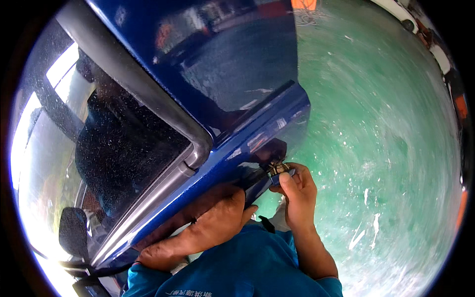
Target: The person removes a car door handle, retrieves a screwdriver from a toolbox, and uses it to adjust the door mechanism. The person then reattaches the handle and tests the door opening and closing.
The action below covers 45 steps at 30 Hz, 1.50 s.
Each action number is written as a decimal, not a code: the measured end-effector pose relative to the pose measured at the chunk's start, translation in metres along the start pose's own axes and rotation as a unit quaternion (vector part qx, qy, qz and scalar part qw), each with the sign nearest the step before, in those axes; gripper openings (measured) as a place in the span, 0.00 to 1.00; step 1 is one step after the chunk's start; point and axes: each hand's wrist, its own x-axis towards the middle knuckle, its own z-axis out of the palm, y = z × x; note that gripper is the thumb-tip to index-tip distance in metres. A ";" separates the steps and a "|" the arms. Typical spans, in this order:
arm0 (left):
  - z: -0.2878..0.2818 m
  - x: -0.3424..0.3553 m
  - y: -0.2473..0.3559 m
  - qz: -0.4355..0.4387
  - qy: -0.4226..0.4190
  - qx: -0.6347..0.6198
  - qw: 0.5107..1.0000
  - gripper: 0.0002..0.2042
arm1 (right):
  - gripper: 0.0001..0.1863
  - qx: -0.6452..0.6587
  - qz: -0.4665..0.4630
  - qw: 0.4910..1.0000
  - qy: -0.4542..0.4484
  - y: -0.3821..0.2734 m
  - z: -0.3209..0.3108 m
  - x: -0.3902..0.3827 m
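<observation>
A blue car body panel (232, 54) fills the upper middle, beside a dark window (114, 153) with grey trim. My left hand (215, 215) is closed against the lower part of the panel, its fingertips hidden near a dark narrow piece (255, 178); what they grip is unclear. My right hand (299, 195) pinches a small brass-coloured fitting (278, 168) with a dark blue lower part at the panel's lower right edge, just beside that dark piece. Both forearms come from the blue-shirted body at the bottom.
Green painted floor (386, 138), scuffed and marked, spreads across the right. An orange object (303, 4) with pale cords lies at the top. Dark, white and orange items line the far right rim. A side mirror (72, 232) shows at the lower left.
</observation>
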 end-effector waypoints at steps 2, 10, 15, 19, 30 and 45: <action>0.002 -0.001 -0.002 -0.006 -0.024 -0.019 1.000 0.20 | 0.23 -0.005 -0.006 1.000 0.012 0.003 -0.003 0.001; 0.003 -0.005 -0.009 -0.021 -0.078 -0.063 0.995 0.23 | 0.24 0.021 -0.028 0.999 0.031 0.000 -0.001 0.006; -0.001 0.004 -0.007 -0.067 -0.122 -0.114 0.984 0.25 | 0.24 0.032 -0.023 0.997 0.071 0.008 0.002 0.004; -0.011 0.009 -0.001 -0.117 -0.152 -0.145 0.971 0.27 | 0.25 0.030 -0.028 0.997 0.059 0.006 0.005 0.005; -0.005 0.007 -0.004 -0.082 -0.108 -0.138 0.981 0.22 | 0.25 -0.005 -0.012 0.999 0.050 0.007 0.006 0.004; 0.001 0.002 -0.005 -0.045 -0.067 -0.071 0.994 0.20 | 0.17 -0.044 -0.037 0.997 0.059 0.006 0.008 0.012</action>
